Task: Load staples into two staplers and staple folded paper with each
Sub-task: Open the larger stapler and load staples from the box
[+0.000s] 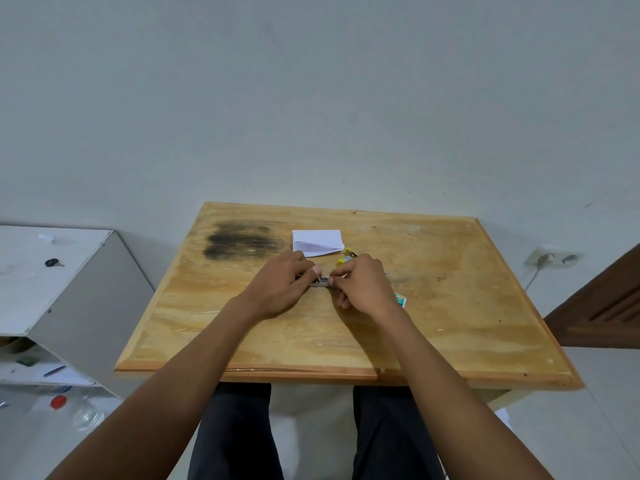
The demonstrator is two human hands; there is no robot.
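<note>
Left of the table point(450, 306), apart from its left edge, stands a white cabinet point(52, 271) with a small dark key point(53, 262) on its top. A gap of grey wall and floor separates the cabinet and the table.

On the table, near its far left corner, the wood has a dark stain point(239, 239). Right of the stain, close to the far edge, lies the folded paper point(317, 242), flat, with its open side toward the person.

In the middle of the table the two hands meet. The left hand point(280, 287) has its fingers curled around the left part of the small metal stapler point(320, 282), with the thumb on top of it. The right hand point(360, 285) pinches the right end of the same stapler between thumb and forefinger; its other fingers are curled under. Only a short piece of the stapler shows between the hands, low over the wood; I cannot tell if it touches the table.

Just behind the right hand, between it and the paper, a yellow stapler point(346, 256) is partly hidden. Beside the right wrist a teal and white staple box point(401, 300) lies on the table, half covered by the wrist.

From the box to the right edge of the table wide bare wood shows, and also from the hands to the near edge, where only the forearms cross. Beyond the right edge of the table are a wall socket point(552, 256) and a brown door point(606, 306).
</note>
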